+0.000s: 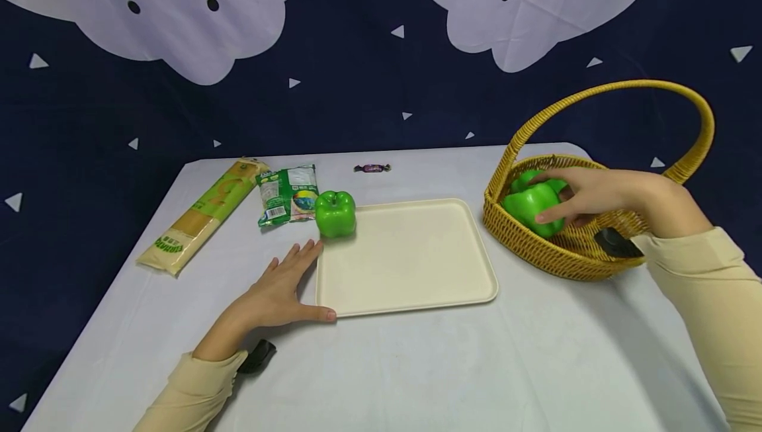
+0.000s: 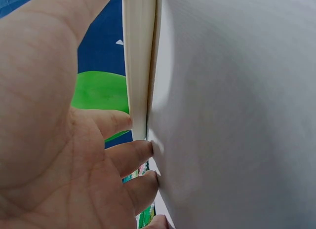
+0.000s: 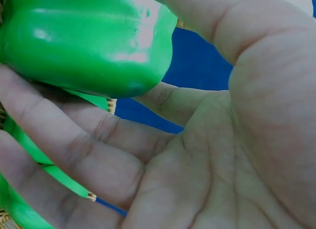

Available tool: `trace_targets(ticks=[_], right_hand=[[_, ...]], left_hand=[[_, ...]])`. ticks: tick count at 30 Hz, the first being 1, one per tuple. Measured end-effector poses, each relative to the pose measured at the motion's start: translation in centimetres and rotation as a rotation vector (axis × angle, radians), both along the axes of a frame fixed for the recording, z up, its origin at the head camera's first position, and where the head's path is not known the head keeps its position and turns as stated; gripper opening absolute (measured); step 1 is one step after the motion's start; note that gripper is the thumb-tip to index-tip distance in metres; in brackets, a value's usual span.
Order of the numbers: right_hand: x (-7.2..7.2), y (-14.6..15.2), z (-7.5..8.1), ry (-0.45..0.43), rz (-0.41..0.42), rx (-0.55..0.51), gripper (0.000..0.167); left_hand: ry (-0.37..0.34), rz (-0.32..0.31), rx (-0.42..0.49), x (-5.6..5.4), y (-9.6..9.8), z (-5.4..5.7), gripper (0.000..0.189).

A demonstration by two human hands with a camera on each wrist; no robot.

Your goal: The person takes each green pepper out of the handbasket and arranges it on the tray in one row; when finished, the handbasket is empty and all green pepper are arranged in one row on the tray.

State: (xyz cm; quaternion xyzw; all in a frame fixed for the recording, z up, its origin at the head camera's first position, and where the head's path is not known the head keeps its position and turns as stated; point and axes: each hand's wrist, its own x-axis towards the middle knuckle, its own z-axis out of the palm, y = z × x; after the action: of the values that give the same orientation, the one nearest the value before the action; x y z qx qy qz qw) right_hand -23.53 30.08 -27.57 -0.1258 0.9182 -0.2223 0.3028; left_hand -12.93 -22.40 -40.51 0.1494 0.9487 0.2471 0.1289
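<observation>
My left hand point(image 1: 275, 294) is spread at the left end of a cream tray point(image 1: 411, 257), its fingers and thumb touching the rim. On the tray's far left corner sits a green bell pepper point(image 1: 336, 214). Over a wicker basket point(image 1: 553, 261), my right hand point(image 1: 592, 195) holds another green bell pepper point(image 1: 532, 209) between thumb and fingers. The right wrist view shows this pepper point(image 3: 89, 41) up close, the fingers curving beneath it. More green peppers point(image 3: 24, 145) show behind those fingers, inside the basket.
A long yellow-green packet point(image 1: 205, 217) lies at the table's left, beside a green snack bag point(image 1: 289, 195). One purple wrapped candy point(image 1: 372, 168) lies near the far edge. The basket's tall handle point(image 1: 619, 85) arches above the right forearm.
</observation>
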Motion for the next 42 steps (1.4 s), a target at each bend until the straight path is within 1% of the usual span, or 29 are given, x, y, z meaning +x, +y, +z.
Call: trace_targets(ticks=[7,16,21,26,30,37,42], right_hand=[[0.6,0.3,0.7,0.052,-0.003,0.007,0.088],[1.3,0.5,1.8,0.098,0.015,-0.001,0.089],[1.9,0.4,2.2,0.187,0.043,0.012,0.086],[2.5,-0.3,2.5,0.268,0.064,-0.009,0.083],[2.8,-1.2,2.7,0.264,0.082,-0.053,0.082],[3.0,-3.4,2.9,0.249,0.082,-0.117,0.081],[2.8,-4.8,2.5,0.269,0.105,-0.17,0.08]], left_hand=[[-0.003,0.0,-0.002,0.1,0.0,0.3,0.137],[0.002,0.005,-0.008,0.1,-0.1,0.2,0.137],[0.004,0.008,-0.012,0.0,-0.1,0.1,0.137],[0.003,0.009,-0.01,0.0,-0.1,0.1,0.137],[0.002,0.01,-0.007,-0.1,-0.1,0.1,0.137],[-0.003,0.009,-0.004,0.0,0.0,0.0,0.138],[-0.006,0.009,-0.011,-0.1,0.0,0.0,0.137]])
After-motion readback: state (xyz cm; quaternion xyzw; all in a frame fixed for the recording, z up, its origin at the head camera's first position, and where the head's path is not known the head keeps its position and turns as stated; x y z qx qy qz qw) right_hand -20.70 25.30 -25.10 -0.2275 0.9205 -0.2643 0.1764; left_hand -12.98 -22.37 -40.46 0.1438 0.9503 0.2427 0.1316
